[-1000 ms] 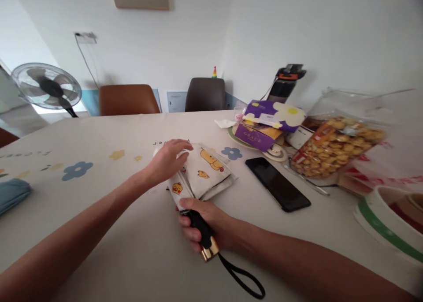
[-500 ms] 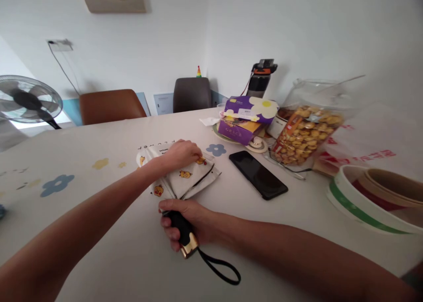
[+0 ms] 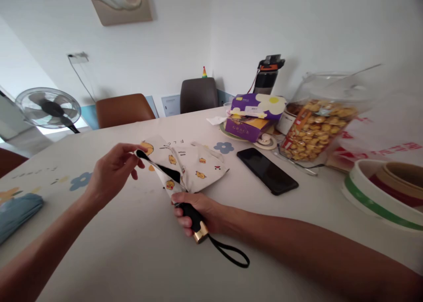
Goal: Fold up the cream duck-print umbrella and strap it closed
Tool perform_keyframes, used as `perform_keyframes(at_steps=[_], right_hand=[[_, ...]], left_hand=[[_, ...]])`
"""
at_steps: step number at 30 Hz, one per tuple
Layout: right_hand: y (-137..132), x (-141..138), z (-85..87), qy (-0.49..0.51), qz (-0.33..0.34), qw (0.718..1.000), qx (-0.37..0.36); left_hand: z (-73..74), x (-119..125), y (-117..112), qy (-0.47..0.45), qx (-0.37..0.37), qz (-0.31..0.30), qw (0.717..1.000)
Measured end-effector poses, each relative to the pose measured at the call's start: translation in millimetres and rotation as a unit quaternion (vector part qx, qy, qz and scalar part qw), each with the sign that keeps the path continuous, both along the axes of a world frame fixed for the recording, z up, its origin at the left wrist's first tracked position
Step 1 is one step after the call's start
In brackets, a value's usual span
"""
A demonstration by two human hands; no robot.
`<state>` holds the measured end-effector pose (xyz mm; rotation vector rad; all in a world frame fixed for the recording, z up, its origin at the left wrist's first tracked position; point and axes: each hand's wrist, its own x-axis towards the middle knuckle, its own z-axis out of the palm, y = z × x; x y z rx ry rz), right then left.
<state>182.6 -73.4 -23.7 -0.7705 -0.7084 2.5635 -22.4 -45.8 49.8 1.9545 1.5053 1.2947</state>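
A folded umbrella with white canopy cloth [image 3: 198, 167] printed with small yellow cartoon figures lies on the table [image 3: 132, 249]. My right hand [image 3: 193, 207] is closed around its black handle [image 3: 194, 220], which ends in a gold cap and a black wrist strap [image 3: 231, 255]. My left hand [image 3: 110, 172] pinches one flap of the canopy between thumb and fingers and holds it lifted to the left, showing the black inner lining.
A black phone [image 3: 267, 170] lies right of the umbrella. Behind it are purple boxes [image 3: 253, 117] on a plate, a bag of snacks [image 3: 317, 128], a dark bottle [image 3: 266, 77] and bowls [image 3: 386, 187] at right. A blue cloth [image 3: 16, 211] lies far left. Two chairs and a fan stand beyond.
My left hand left the top of the folded canopy, took one flap and pulled it up and to the left. The right hand stayed on the handle. The camera view shifted slightly.
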Motion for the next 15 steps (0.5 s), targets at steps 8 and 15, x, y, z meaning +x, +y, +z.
perform_keyframes(at_steps=[8, 15], right_hand=[[-2, 3, 3.0, 0.008, -0.013, 1.000, 0.020], [6, 4, -6.6, -0.004, 0.056, 0.998, 0.020]], left_hand=[[-15.5, -25, -27, -0.055, 0.004, 0.038, 0.998], [-34.5, -47, -47, -0.035, 0.021, 0.037, 0.998]])
